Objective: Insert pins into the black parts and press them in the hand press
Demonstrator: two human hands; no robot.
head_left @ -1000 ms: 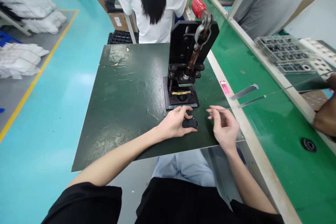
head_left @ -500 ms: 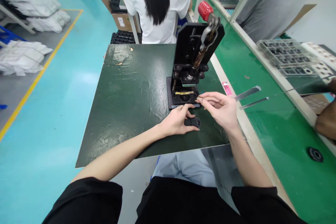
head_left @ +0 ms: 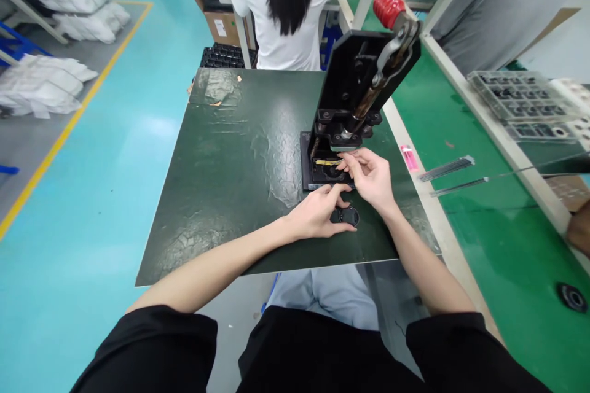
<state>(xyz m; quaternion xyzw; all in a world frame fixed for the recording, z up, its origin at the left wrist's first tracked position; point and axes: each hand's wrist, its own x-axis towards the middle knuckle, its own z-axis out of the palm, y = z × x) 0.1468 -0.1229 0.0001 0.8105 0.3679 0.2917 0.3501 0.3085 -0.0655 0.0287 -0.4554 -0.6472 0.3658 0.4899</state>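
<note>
A black hand press (head_left: 364,89) with a red handle grip (head_left: 388,8) stands on the dark green table. On its bed lies a yellow strip (head_left: 326,162), under the raised ram. My right hand (head_left: 369,177) reaches in over the right side of the bed with thumb and fingertips pinched at the strip's right end. Whatever sits between those fingertips is too small to make out. My left hand (head_left: 320,212) rests in front of the press, curled around a small black round part (head_left: 349,215). Its upper fingers are by the front edge of the base, and the palm hides the part's left end.
To the right runs a green conveyor belt (head_left: 502,239) with a black ring-shaped part (head_left: 572,297). Bundles of thin strips (head_left: 447,168) lie at its near edge, by a pink label (head_left: 409,158). Clear trays (head_left: 520,95) stand beyond. A person in white (head_left: 295,24) sits ahead.
My right hand has moved left and forward from the bed's front right corner to over the bed. The left hand stays around the black round part. The camera view has shifted slightly.
</note>
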